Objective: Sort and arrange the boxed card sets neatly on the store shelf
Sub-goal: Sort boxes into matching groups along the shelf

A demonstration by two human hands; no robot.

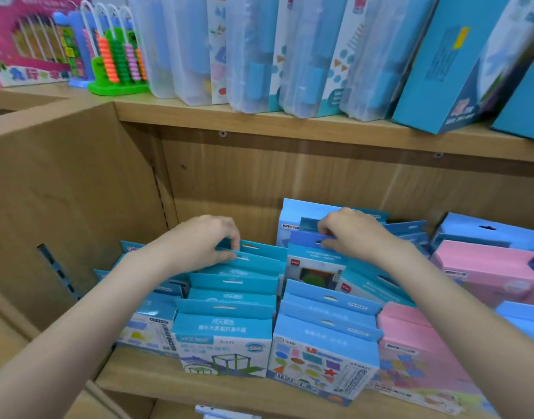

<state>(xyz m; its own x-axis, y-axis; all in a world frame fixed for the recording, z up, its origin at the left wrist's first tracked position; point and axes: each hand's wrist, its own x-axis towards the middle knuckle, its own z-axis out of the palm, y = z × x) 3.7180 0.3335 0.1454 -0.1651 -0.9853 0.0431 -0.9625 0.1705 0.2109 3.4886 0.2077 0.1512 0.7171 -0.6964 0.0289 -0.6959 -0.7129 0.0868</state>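
Here, both hands are inside the lower bay of the wooden shelf (145,379), at the back of the boxed card sets. Landmark for all positions: the front teal box with the cube-frame drawing (222,343), standing upright at the shelf's front edge.

Left hand (203,241): fingers curled, pinching the hang-tab of the rearmost teal box (253,252) in the row directly behind the landmark (that row runs about four boxes deep, all upright).

Right hand (350,234): behind and to the right of the landmark, fingers curled over the top tab of a darker blue box (305,238); a taller pale blue box (299,211) stands just behind it, against the shelf's back panel.

Just right of the landmark, touching it: a light blue box printed with coloured shapes (320,364), with more of the same lined up behind. Behind those, a box with a red logo and a window (315,270).

Further right: pink boxes (417,352), leaning rather than upright. Left of the landmark: a white-and-blue box (151,328), partly hidden by the left forearm.

Upper shelf, above and left of the landmark: a green abacus (117,62), a pink boxed toy (21,40), clear plastic cases (250,52). Print blurred, unreadable.
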